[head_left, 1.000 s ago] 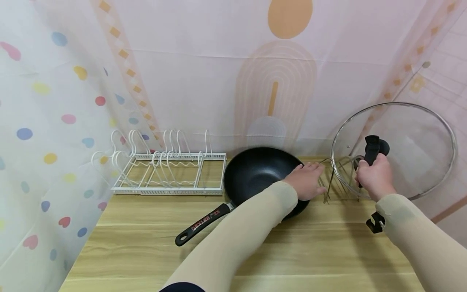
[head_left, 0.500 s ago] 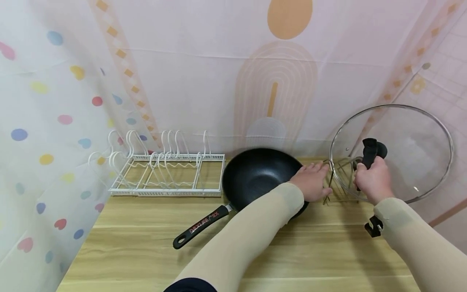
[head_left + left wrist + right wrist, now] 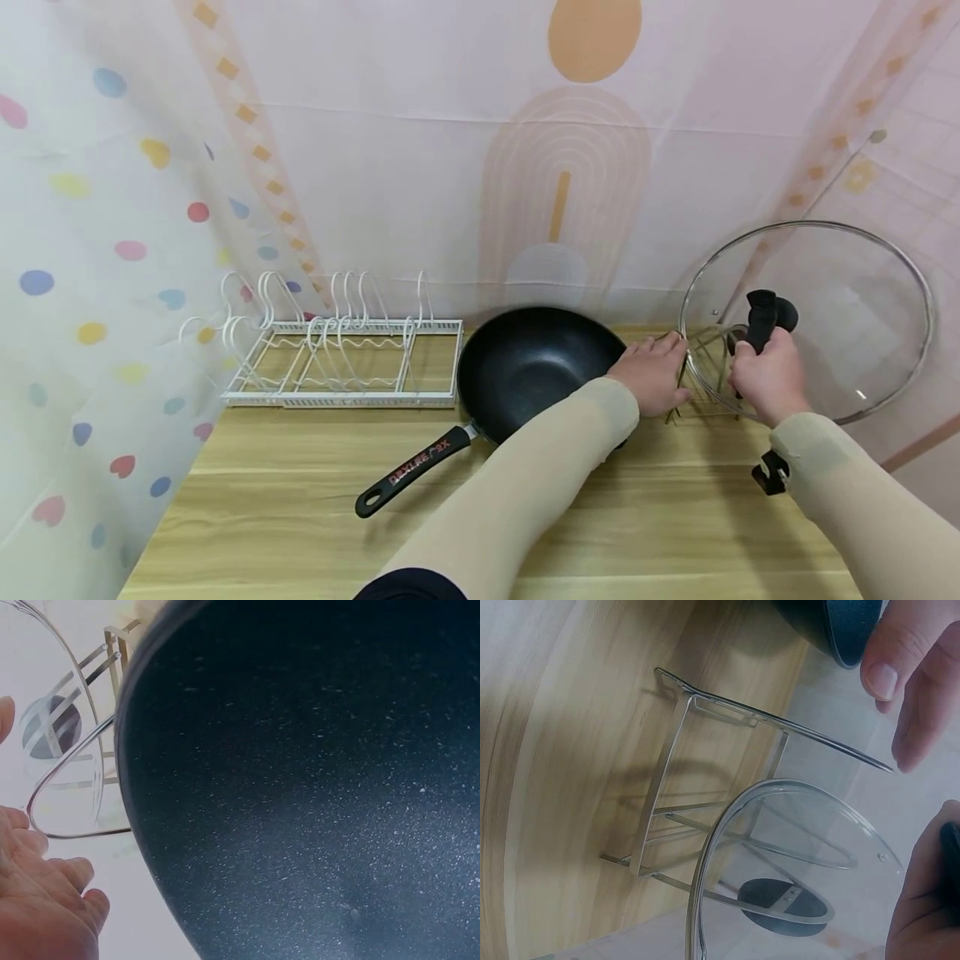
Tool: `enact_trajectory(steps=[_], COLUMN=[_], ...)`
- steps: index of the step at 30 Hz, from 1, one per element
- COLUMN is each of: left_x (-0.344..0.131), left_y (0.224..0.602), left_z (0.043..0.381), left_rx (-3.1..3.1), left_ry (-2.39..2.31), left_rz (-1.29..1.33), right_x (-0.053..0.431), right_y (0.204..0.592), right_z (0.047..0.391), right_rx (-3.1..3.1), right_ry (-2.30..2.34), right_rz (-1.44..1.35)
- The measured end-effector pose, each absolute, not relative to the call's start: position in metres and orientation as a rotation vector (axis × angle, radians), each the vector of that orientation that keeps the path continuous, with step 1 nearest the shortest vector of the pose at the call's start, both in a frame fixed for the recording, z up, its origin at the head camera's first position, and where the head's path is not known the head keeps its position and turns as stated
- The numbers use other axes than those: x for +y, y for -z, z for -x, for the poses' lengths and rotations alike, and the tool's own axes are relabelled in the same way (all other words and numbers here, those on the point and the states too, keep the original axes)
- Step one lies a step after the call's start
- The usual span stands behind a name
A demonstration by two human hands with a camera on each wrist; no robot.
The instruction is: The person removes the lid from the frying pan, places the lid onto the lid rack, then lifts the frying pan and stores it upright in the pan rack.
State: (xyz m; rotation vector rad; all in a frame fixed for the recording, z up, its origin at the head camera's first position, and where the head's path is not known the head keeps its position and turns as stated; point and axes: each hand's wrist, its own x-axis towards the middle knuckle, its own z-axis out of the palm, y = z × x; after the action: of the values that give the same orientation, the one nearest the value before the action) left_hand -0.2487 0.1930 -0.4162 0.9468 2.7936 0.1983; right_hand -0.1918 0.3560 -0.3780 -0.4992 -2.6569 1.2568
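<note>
Ending in "X", lettering (image 3: pixel 420 463) marks the pan (image 3: pixel 528 367) near the lid (image 3: pixel 855 317).

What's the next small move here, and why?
Probably have the left hand brace the wire loop on the metal rack before the right hand shifts the lid: the left fingers are right at that loop, the right hand grips the black handle, and the wide lid overhangs the thin-framed rack, which might tip.
</note>
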Motion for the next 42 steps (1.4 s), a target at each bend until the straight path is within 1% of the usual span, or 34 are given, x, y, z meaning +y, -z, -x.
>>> enact_trajectory(steps=[11,33,42], left_x=[0.201,0.2,0.203], left_y=[0.416,0.411,0.412], left_z=[0.248,0.245,0.245], left_rx=[2.755,2.833,2.88], left_ry=[-0.242,0.025,0.113], left_rz=[-0.987,-0.961,-0.941], right_x=[0.355,0.357,0.355], right_y=[0.378,0.386,0.388], right_z=[0.19,0.19,0.19], right_rx=[-2.73,-2.782,-2.738], right_ry=[-1.152,-1.086,-1.14], right_rz=[0.483,0.467,0.436])
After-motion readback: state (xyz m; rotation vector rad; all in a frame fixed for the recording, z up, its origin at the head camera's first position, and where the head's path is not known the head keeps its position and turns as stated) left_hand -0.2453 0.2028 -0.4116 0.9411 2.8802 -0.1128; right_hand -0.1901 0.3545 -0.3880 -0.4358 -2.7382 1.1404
